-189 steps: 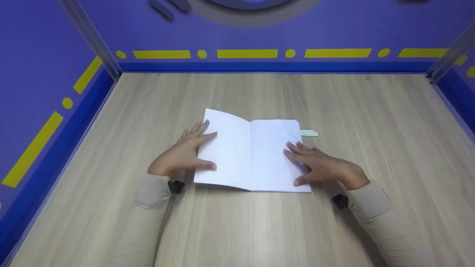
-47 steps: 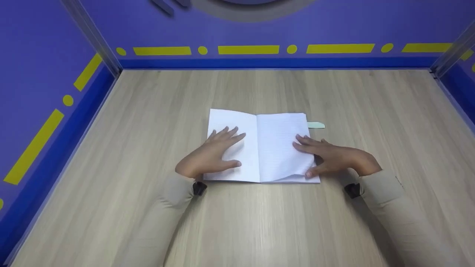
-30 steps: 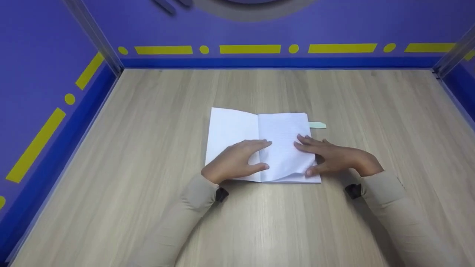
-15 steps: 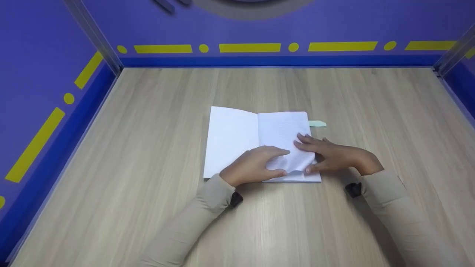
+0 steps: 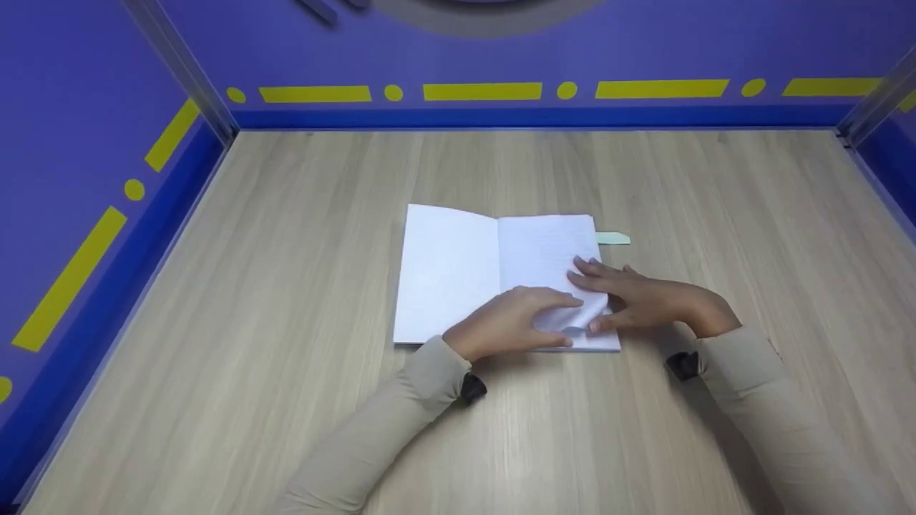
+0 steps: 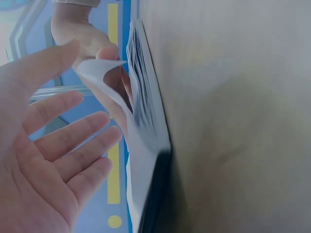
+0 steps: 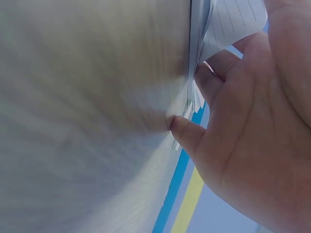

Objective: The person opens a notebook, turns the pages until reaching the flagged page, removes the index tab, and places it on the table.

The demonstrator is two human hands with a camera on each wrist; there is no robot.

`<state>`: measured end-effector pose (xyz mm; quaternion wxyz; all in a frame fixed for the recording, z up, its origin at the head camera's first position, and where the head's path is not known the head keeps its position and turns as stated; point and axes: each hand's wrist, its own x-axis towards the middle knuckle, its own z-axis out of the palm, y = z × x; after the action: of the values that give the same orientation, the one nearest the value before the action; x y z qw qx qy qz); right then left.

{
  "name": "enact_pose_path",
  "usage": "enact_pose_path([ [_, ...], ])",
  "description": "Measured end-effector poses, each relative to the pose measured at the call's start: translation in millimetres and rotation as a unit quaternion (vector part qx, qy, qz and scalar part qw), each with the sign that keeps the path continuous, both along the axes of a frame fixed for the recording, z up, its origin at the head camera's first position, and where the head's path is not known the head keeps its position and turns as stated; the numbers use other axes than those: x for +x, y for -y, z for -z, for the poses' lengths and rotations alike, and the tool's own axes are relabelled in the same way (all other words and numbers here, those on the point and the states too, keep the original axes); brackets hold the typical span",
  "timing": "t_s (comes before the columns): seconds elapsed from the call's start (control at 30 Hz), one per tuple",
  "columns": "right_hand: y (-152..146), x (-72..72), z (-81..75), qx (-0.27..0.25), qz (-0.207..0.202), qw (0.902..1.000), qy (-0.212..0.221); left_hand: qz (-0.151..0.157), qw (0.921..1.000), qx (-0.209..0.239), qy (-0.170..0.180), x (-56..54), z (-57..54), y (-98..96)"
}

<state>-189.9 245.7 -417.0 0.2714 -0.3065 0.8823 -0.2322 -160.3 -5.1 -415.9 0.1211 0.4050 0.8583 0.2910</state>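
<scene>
An open notebook [image 5: 447, 275] lies on the table, its left page blank and its right page [image 5: 544, 243] faintly ruled. My right hand [image 5: 644, 304] is at the right edge, fingers over the page. It holds the lower corner of this page lifted between thumb and fingers; the left wrist view shows the leaf [image 6: 109, 87] curling up off the stack. In the right wrist view, ruled lines show on the raised leaf [image 7: 238, 24], and the little finger reaches the tabletop. My left hand [image 5: 512, 322] is over the lower right page, fingers spread and relaxed, holding nothing.
A pale green tab [image 5: 613, 238] sticks out from the notebook's right side. The wooden tabletop [image 5: 322, 200] is bounded by blue panels [image 5: 501, 118] with yellow marks at the back and sides. Dark wrist devices [image 5: 472, 388] sit at both cuffs.
My left hand has moved right from the left page, across the fold, to beside my right hand. Since the earliest frame the right page's lower corner has been lifted; the right hand has stayed nearly still lately.
</scene>
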Motion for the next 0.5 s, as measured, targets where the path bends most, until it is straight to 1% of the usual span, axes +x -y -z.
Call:
enact_pose_path([
  [0.1, -0.6, -0.2, 1.0, -0.007, -0.004, 1.0, -0.005, 0.01, 0.9999, 0.011, -0.002, -1.8, 1.4, -3.4],
  [0.33, -1.4, 0.1, 1.2, -0.012, -0.007, 0.9998, -0.013, 0.014, 0.9995, 0.029, -0.003, -1.1, 2.3, -6.3],
  [0.5, -1.3, 1.3, 0.4, -0.013, -0.005, 0.9997, -0.017, 0.014, 0.9995, 0.025, -0.009, -1.1, 2.9, -6.7],
])
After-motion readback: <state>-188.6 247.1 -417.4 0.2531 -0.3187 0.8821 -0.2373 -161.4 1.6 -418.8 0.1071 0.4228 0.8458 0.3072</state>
